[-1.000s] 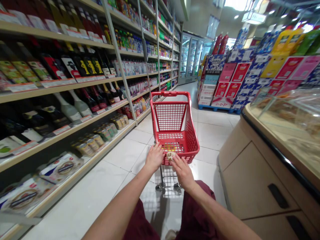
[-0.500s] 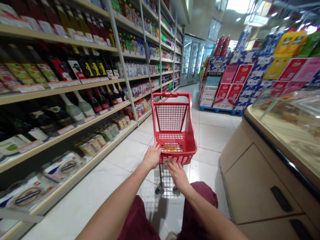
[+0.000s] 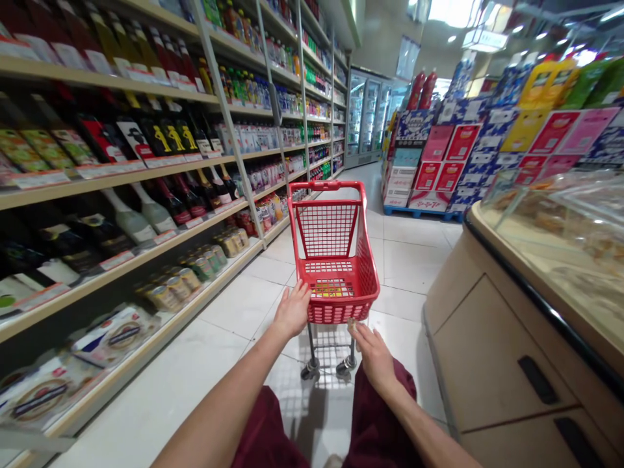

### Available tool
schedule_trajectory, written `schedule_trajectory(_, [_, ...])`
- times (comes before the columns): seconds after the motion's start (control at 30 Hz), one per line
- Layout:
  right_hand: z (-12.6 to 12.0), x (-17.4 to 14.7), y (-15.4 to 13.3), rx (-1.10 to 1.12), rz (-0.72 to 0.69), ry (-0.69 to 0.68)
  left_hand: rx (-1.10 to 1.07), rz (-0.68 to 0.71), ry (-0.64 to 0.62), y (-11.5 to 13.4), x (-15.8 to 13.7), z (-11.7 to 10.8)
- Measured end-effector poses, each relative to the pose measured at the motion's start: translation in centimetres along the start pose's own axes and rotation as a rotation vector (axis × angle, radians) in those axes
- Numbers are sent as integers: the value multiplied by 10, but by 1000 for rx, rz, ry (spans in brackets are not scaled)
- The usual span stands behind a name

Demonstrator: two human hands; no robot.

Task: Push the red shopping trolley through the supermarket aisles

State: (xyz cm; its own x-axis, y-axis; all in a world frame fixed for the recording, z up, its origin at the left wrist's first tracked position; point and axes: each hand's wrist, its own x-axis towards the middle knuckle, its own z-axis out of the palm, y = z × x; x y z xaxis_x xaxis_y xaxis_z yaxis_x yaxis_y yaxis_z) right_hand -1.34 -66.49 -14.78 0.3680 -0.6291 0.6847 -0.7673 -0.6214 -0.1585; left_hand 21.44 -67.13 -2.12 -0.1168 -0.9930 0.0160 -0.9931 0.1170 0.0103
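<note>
A red plastic shopping cart stands upright in front of me, its basket tilted a little in view. My left hand is at the near left corner of the basket, fingers stretched out and slightly apart against or just beside the rim. Just below the near right part of the basket is my right hand, its fingers close together. A small beige-brown thing shows at its fingertips, too small to name. On the basket floor, something flat and yellow shows, partly hidden by the grid.
Shelves of bottles and cans run along the left. A wood-sided display counter with glass stands close on the right. Ahead are stacked cartons on a blue pallet and glass-door fridges. White floor tiles lie between.
My right hand has moved right, from the front of the basket to below its right part. The cart has shifted slightly left in view. My left hand stays at its corner.
</note>
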Motion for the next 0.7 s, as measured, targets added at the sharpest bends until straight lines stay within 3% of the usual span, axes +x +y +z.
schedule_trajectory(0.13, [-7, 11, 14, -51, 82, 201, 19, -1, 16, 1, 0, 3])
schedule_trajectory(0.33, [-5, 4, 6, 38, 13, -87, 47, -4, 34, 1, -4, 7])
schedule_trajectory(0.5, [-36, 35, 16, 37, 133, 227, 52, -14, 63, 0, -6, 13])
schedule_trajectory(0.57, [-29, 55, 6, 9, 126, 254, 49, -25, 66, 2, -6, 14])
schedule_trajectory(0.7, [4, 78, -38, 24, -43, 146, 53, -27, 87, 4, -7, 15])
